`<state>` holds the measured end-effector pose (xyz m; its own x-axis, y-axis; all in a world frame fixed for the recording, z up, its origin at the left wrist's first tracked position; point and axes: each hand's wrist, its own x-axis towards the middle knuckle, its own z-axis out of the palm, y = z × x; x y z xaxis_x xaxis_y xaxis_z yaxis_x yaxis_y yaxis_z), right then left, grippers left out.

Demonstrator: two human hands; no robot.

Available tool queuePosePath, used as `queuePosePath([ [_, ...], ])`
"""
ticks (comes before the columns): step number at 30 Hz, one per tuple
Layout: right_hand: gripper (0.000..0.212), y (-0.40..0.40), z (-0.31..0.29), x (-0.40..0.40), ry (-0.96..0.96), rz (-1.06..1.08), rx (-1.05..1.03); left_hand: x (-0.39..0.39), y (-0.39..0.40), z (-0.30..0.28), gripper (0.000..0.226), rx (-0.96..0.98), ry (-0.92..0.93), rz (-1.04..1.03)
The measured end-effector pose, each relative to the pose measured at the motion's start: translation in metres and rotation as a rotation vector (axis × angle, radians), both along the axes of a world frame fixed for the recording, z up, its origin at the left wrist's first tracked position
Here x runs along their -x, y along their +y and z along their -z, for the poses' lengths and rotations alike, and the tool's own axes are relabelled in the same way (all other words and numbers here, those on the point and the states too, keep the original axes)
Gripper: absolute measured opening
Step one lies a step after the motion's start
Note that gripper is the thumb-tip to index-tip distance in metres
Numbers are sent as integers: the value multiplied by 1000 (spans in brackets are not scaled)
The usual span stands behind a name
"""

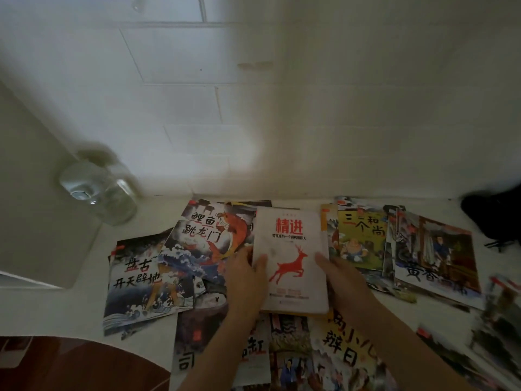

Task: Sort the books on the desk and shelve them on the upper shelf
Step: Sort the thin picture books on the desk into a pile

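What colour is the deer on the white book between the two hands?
Red. The deer on the white book shows clearly in the head view.

White book with red deer (291, 258) lying flat atop scattered picture books (146, 280) on pale surface (84, 311), left hand (245, 277) gripping its left edge, right hand (342, 280) on its right edge, clear glass jar (98, 190) far left, tiled wall (197, 80) behind.

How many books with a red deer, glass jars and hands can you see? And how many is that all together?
book with a red deer: 1
glass jar: 1
hands: 2, the left hand and the right hand
Total: 4
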<state>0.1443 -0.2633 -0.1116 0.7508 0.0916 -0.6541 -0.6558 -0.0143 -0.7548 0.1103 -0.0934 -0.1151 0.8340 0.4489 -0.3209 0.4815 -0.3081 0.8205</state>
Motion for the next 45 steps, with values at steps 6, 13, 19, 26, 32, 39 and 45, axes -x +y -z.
queuePosePath([
  [6, 38, 10, 2, 11, -70, -4, 150, 5, -14, 7, 46, -199, -11, -13],
  [13, 34, 5, -4, 7, -93, 31, 82, 33, 77, -9, 29, -328, -127, -33],
  [19, 39, 17, -14, 4, -133, 92, -2, 79, 185, -1, 86, -483, 400, -213],
  [26, 37, 70, -14, 8, -148, 1, 13, 81, 161, -7, 107, -492, 374, -197],
  [32, 22, 89, 6, 20, -164, -48, 198, 69, 160, -7, 96, -340, 455, -387],
  [39, 21, 96, -1, 22, -172, -80, 303, 64, 194, -3, 46, 61, 381, -544],
  [45, 19, 94, -2, 21, -141, -60, 259, 88, 185, -34, 25, 29, 189, -398],
])
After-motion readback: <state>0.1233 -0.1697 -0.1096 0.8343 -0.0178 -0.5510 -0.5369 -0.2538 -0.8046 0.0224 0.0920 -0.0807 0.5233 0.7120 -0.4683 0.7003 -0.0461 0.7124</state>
